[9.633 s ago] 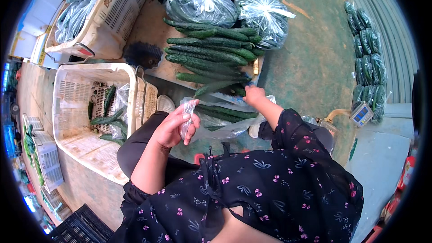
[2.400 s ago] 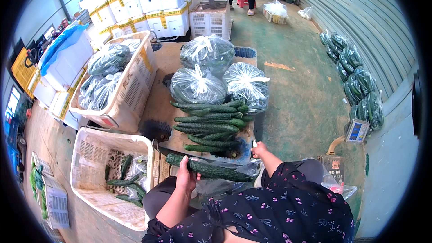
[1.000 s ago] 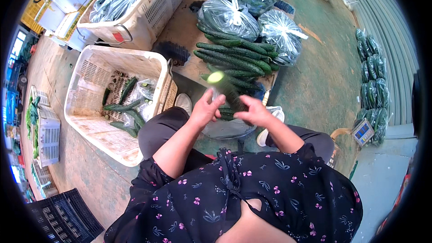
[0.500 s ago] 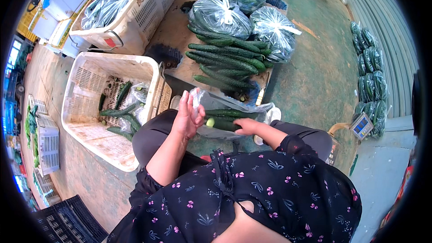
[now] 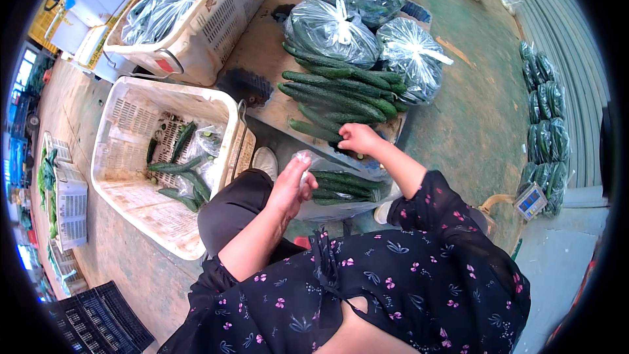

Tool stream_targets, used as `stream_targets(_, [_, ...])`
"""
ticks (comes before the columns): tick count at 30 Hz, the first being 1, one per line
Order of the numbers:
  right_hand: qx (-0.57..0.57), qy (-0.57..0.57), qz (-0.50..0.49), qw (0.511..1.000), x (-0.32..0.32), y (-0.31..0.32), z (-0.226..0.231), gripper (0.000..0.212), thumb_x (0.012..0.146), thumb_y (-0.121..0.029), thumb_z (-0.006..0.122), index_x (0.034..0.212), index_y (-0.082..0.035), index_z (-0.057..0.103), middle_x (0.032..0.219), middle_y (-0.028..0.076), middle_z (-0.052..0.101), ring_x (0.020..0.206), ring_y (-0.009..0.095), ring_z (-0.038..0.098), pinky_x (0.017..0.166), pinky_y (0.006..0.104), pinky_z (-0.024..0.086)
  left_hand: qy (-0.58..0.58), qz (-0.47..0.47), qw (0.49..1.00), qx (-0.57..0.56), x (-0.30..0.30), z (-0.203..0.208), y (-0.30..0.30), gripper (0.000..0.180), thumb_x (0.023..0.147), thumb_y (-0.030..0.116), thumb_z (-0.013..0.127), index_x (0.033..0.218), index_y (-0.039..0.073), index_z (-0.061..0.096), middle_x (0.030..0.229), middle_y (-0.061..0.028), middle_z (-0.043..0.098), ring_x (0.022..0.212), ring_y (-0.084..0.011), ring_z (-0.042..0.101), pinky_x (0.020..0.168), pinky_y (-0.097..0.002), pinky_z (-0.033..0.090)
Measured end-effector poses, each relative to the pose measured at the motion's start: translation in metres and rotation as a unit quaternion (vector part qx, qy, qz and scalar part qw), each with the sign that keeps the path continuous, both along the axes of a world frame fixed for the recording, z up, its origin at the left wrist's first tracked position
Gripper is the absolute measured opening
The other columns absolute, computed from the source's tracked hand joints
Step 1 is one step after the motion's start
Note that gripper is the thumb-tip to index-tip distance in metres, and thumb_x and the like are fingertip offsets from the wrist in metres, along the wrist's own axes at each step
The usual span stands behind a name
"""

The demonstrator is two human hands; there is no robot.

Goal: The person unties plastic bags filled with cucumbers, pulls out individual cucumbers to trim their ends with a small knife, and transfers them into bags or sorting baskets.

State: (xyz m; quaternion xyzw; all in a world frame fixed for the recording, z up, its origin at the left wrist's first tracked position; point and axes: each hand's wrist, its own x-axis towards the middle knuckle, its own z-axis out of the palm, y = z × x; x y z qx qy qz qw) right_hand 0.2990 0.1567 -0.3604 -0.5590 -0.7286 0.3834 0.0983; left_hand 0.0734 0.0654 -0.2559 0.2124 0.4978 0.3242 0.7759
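Note:
My left hand (image 5: 290, 185) grips the rim of a clear plastic bag (image 5: 341, 206) that holds several cucumbers (image 5: 342, 185) lying lengthwise in front of my lap. My right hand (image 5: 357, 137) reaches forward to the near edge of a pile of loose cucumbers (image 5: 334, 92) on a low wooden board (image 5: 268, 59); its fingers curl down onto a cucumber at the pile's edge, though the grip itself is hard to make out.
Three tied clear bags of cucumbers (image 5: 331, 29) sit behind the pile. A white slatted crate (image 5: 131, 164) with a few cucumbers stands at my left, another crate (image 5: 190, 13) with filled bags beyond it. More bagged cucumbers (image 5: 544, 124) line the right wall beside a small scale (image 5: 531, 200).
Half a second ago my right hand was low beside the bag; it has since reached forward to the loose pile. My left hand stays on the bag's rim.

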Motion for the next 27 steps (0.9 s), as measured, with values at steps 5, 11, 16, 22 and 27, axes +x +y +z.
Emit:
stream_targets(5, [0.075, -0.179, 0.005, 0.981, -0.067, 0.033, -0.017, 0.054, 0.059, -0.032, 0.072, 0.100, -0.004, 0.051, 0.105, 0.014, 0.050, 0.101, 0.031, 0.047, 0.084, 0.0396, 0.040, -0.018, 0.014, 1.000, -0.008, -0.002, -0.002, -0.001, 0.047, 0.082, 0.039, 0.051, 0.120, 0.013, 0.040, 0.060, -0.0018, 0.049, 0.044, -0.0067, 0.038, 0.042, -0.0188, 0.030])
stream_targets(11, [0.062, -0.276, -0.001, 0.959, -0.099, 0.047, -0.032, 0.068, 0.059, -0.035, 0.072, 0.111, -0.003, 0.041, 0.108, 0.013, 0.048, 0.107, 0.026, 0.041, 0.088, 0.0388, 0.031, -0.050, -0.015, 0.999, -0.014, -0.002, 0.002, -0.002, 0.041, 0.083, 0.035, 0.049, 0.117, 0.012, 0.041, 0.059, -0.0027, 0.048, 0.046, -0.0090, 0.037, 0.044, -0.0206, 0.029])
stream_targets(16, [0.124, -0.284, -0.038, 0.950, -0.102, 0.043, -0.049, 0.065, 0.058, -0.033, 0.072, 0.107, -0.004, 0.042, 0.101, 0.011, 0.050, 0.100, 0.027, 0.044, 0.082, 0.0400, 0.033, -0.049, -0.025, 0.998, -0.014, -0.002, 0.006, -0.002, 0.042, 0.082, 0.033, 0.049, 0.118, 0.011, 0.041, 0.060, -0.0033, 0.048, 0.046, -0.0089, 0.038, 0.044, -0.0204, 0.029])
stream_targets(22, [0.152, -0.233, -0.022, 0.960, -0.093, 0.027, -0.044, 0.052, 0.062, -0.028, 0.068, 0.104, -0.005, 0.047, 0.100, 0.012, 0.050, 0.098, 0.027, 0.045, 0.081, 0.0396, 0.034, -0.055, -0.033, 0.998, -0.006, 0.000, 0.007, 0.001, 0.040, 0.082, 0.032, 0.050, 0.115, 0.011, 0.042, 0.061, -0.0038, 0.049, 0.047, -0.0090, 0.039, 0.044, -0.0204, 0.029])
stream_targets(27, [0.122, -0.164, -0.002, 0.979, -0.073, 0.025, -0.046, 0.049, 0.065, -0.027, 0.067, 0.107, -0.009, 0.051, 0.102, 0.012, 0.049, 0.101, 0.030, 0.047, 0.082, 0.0432, 0.038, -0.066, -0.022, 0.998, 0.004, 0.001, 0.000, 0.000, 0.047, 0.081, 0.032, 0.052, 0.119, 0.010, 0.037, 0.063, -0.0010, 0.049, 0.046, -0.0046, 0.038, 0.043, -0.0175, 0.029])
